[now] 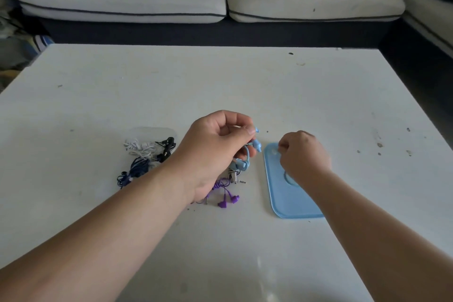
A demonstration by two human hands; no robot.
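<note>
A stained white table point(220, 81) fills the foreground; at 12 o'clock stands a cream sofa point(122, 0) with dark piping.

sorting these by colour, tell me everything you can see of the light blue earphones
The light blue earphones are a wired pair, smooth plastic by the look. The left hand pinches them near the buds; both buds stick out past its grip, pointing right. The cable hangs coiled in a loop under the hand, just above the table; whether it touches down is unclear.

bare table point(220, 86) ahead; earphone pile point(147, 157) crowds the left.
</note>
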